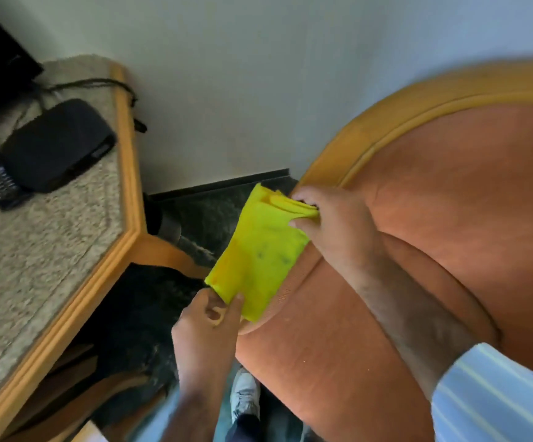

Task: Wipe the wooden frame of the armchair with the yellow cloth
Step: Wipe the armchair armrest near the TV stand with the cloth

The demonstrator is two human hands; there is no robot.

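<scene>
Cloth [260, 253], soft and light, hangs stretched: right hand [332, 224] pinches its twelve o'clock edge beside the wooden frame [367, 138], left hand [209, 323] pinches six o'clock.

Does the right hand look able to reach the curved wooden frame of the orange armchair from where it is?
Probably yes: the right hand, pinching the yellow cloth, sits beside the frame's lower end, with nothing between.

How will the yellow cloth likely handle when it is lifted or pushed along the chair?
Probably floppy: the yellow cloth sags and bunches into folds between the right hand and the left hand. Likely light, since fingertip pinches hold it. Dark smudges suggest it grips dirt rather than sliding.
</scene>
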